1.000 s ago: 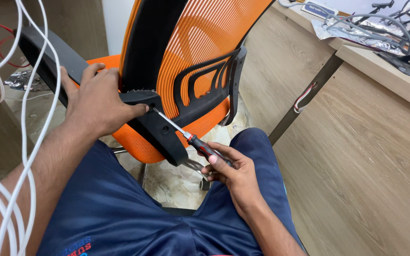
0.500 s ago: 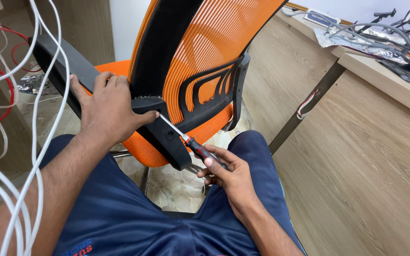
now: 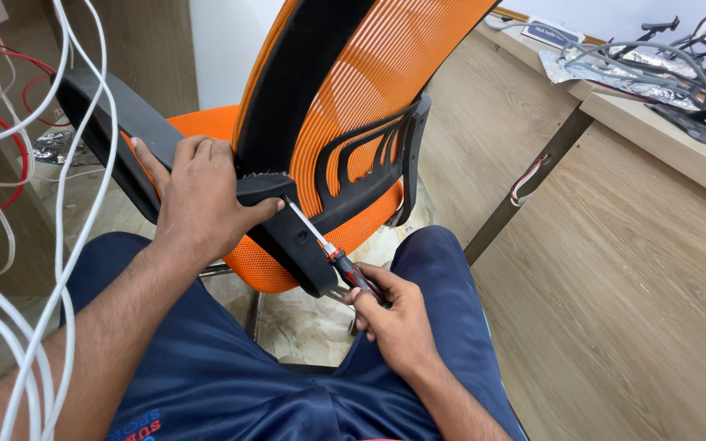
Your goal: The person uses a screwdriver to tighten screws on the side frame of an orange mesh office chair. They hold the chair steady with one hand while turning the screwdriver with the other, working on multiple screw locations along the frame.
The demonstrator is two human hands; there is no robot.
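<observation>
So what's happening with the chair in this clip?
A seated person steadies an orange mesh office chair with the left hand gripping its black back bracket. The right hand holds a red-and-black screwdriver, its tip set against the bracket beside the left thumb. White cables hang at the left.

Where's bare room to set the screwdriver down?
Free: the wooden panel right of the right hand, below the desk edge. Crowded: desktop with cables and parts, and white cables left of the left hand on the chair. Screwdriver stays gripped.
</observation>
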